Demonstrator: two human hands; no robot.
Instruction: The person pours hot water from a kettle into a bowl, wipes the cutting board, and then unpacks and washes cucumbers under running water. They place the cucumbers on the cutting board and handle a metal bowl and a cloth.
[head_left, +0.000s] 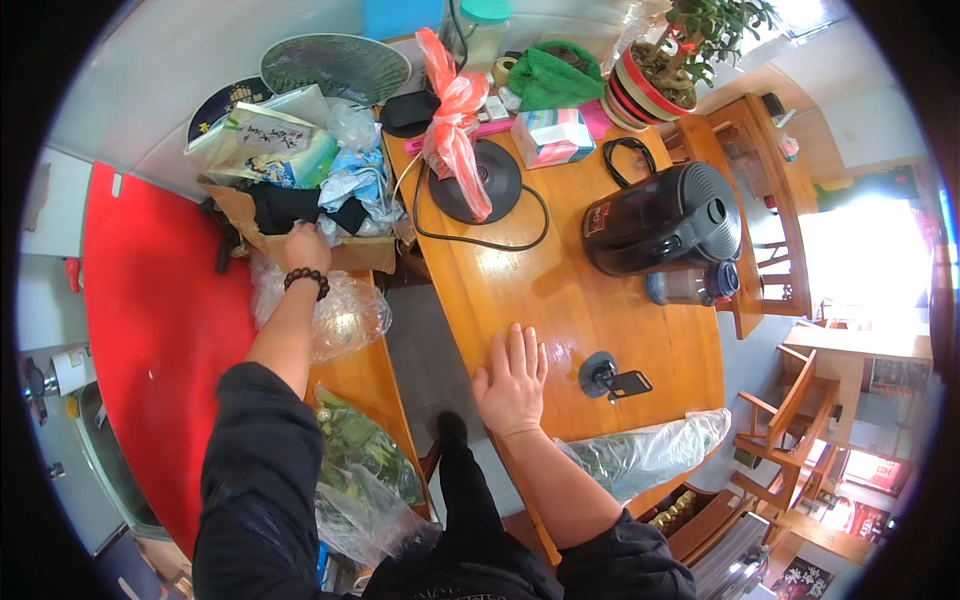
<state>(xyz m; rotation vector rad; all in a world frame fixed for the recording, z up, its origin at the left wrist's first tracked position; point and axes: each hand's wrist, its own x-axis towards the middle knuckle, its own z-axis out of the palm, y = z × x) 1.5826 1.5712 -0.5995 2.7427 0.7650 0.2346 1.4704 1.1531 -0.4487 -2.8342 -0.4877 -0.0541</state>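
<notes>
My left hand (306, 247) is at the front rim of a cardboard box (364, 255). Its fingertips touch or reach among clear plastic and black cloth (281, 210) inside; whether they grip anything cannot be told. A dark bead bracelet (306, 283) circles that wrist. Patterned blue cloth (356, 180) and a printed packaging bag (262, 146) are heaped in the box. Below the hand, a crumpled clear plastic bag (349, 315) lies on a wooden bench (360, 375). My right hand (517, 386) rests palm down, fingers spread, at the near edge of the wooden table (480, 300).
A black electric kettle (652, 217) lies beside a plastic bottle (682, 285). The corded kettle base (502, 180) has a red plastic bag (454, 112) over it. A phone stand (604, 375), tissue box (551, 139) and potted plant (649, 86) share the table. Bagged greens (360, 450) lie on the bench.
</notes>
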